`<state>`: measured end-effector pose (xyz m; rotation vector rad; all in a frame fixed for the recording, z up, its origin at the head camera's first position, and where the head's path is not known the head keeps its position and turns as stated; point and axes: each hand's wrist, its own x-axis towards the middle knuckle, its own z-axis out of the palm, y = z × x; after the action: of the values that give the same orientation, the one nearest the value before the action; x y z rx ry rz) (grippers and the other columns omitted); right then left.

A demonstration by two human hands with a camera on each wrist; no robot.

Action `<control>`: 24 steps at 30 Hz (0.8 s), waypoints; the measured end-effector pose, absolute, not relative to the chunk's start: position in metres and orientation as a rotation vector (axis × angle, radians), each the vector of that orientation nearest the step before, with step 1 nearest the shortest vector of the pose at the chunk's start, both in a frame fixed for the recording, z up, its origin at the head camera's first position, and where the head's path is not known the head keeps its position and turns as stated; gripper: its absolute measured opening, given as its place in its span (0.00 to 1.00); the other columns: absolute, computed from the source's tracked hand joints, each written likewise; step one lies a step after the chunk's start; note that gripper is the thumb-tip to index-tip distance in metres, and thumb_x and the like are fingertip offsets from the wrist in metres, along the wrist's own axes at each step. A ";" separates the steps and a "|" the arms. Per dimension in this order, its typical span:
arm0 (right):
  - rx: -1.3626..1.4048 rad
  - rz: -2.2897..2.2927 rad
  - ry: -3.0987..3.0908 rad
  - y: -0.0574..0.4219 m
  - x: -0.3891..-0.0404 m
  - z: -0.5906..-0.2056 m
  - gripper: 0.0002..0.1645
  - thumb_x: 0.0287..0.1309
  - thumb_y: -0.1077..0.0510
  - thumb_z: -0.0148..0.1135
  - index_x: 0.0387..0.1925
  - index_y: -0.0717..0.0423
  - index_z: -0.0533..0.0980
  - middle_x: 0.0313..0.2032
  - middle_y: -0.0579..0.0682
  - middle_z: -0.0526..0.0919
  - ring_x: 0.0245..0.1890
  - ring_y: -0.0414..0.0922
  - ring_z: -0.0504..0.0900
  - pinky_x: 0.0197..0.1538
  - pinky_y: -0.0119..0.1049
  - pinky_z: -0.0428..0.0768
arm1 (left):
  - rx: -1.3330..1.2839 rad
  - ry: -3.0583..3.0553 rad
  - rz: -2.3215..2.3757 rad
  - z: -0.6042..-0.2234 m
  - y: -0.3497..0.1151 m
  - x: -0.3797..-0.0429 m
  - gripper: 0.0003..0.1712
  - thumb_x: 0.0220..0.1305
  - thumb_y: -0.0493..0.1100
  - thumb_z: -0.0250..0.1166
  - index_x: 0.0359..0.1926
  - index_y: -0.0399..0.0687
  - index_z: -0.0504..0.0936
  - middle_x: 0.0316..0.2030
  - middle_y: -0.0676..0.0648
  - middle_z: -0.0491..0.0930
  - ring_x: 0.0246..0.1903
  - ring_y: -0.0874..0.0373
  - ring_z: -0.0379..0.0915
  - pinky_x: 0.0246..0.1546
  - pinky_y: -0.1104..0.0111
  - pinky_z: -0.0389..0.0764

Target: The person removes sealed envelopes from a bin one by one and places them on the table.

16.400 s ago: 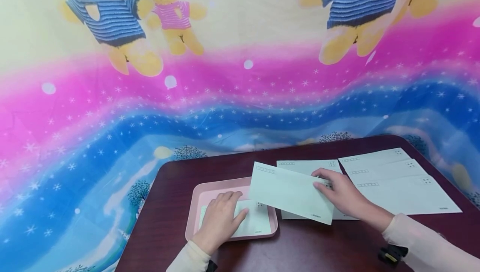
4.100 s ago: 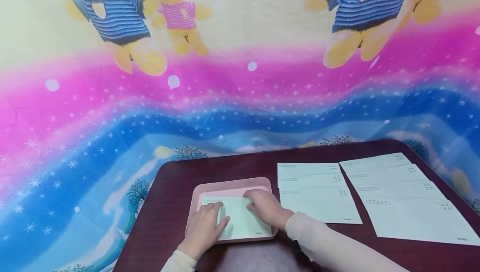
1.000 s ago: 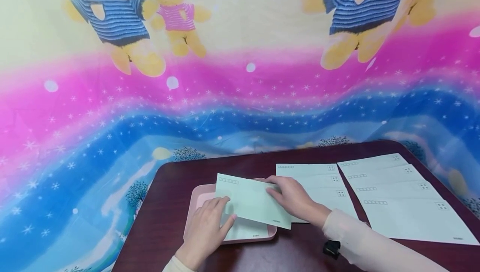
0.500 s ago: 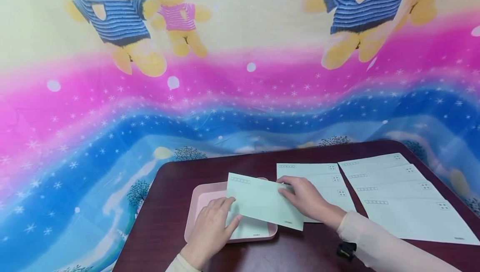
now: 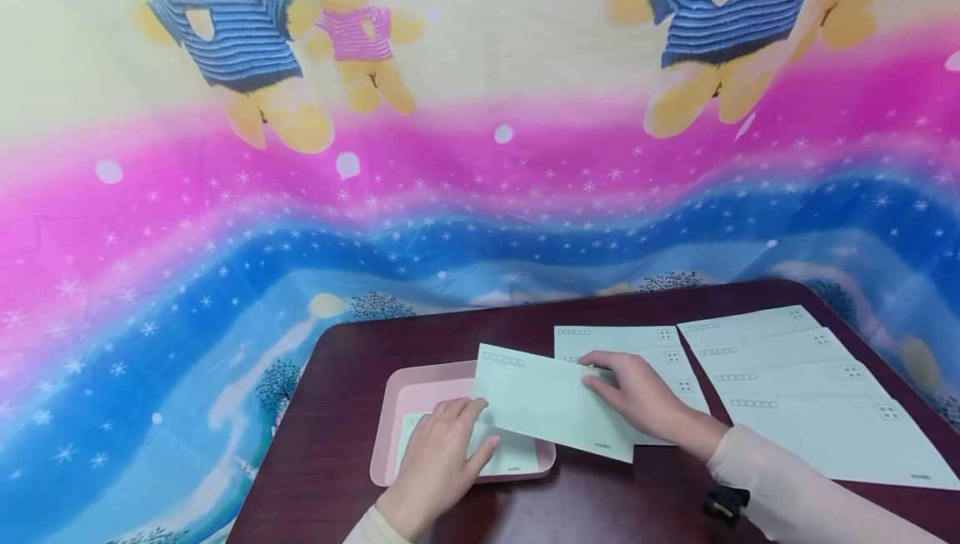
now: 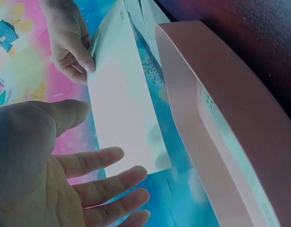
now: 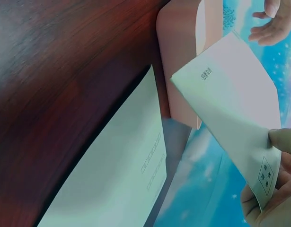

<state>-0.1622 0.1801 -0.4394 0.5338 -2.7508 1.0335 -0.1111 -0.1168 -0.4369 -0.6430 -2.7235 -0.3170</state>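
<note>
My right hand [image 5: 648, 398] pinches a pale green envelope [image 5: 551, 402] by its right end, with the thumb on the front face and the fingers behind. The envelope is held tilted, overlapping the right side of a pink tray [image 5: 416, 377] in the head view. Inside the tray lies another envelope [image 5: 517, 452], partly hidden by my left hand [image 5: 442, 461]. That left hand hovers over the tray's near left part, fingers spread and holding nothing; the left wrist view shows its fingertips [image 6: 133, 175] overlapping the lower end of the held envelope [image 6: 119, 104].
Right of the tray, overlapping envelopes [image 5: 693, 423] lie in a staggered column, partly behind my right hand. A second column of several envelopes [image 5: 847, 436] fans out farther right on the dark red table [image 5: 360, 352]. A patterned cloth [image 5: 480, 161] hangs behind.
Over the last second, my right hand has drawn the envelope rightward off the tray. About four seconds ago both hands were in the tray. Since the oldest frame, both columns have gained envelopes.
</note>
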 end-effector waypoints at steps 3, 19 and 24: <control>0.527 1.034 -2.752 0.189 -0.161 -0.440 0.15 0.65 0.61 0.65 0.53 0.56 0.83 0.51 0.53 0.88 0.55 0.55 0.85 0.56 0.53 0.82 | -0.664 -2.735 -0.315 -0.437 -0.113 -0.111 0.25 0.64 0.55 0.68 0.58 0.49 0.81 0.51 0.49 0.83 0.53 0.54 0.79 0.49 0.56 0.80; 0.524 1.079 -2.791 0.243 -0.150 -0.445 0.15 0.67 0.56 0.64 0.53 0.54 0.83 0.53 0.54 0.86 0.56 0.57 0.83 0.52 0.50 0.83 | -0.716 -2.746 -0.293 -0.442 -0.100 -0.107 0.25 0.64 0.56 0.68 0.58 0.50 0.80 0.52 0.49 0.84 0.54 0.54 0.79 0.49 0.56 0.81; 0.506 1.083 -2.821 0.256 -0.148 -0.447 0.16 0.67 0.55 0.64 0.53 0.54 0.82 0.53 0.55 0.86 0.56 0.58 0.83 0.51 0.48 0.84 | -0.745 -2.742 -0.295 -0.443 -0.093 -0.105 0.25 0.65 0.57 0.66 0.59 0.51 0.81 0.52 0.50 0.83 0.53 0.55 0.79 0.46 0.59 0.80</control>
<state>-0.1482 0.2564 -0.4470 0.5065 -2.8213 1.0834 -0.1051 -0.0929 -0.4429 -0.7450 -2.7421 -0.2949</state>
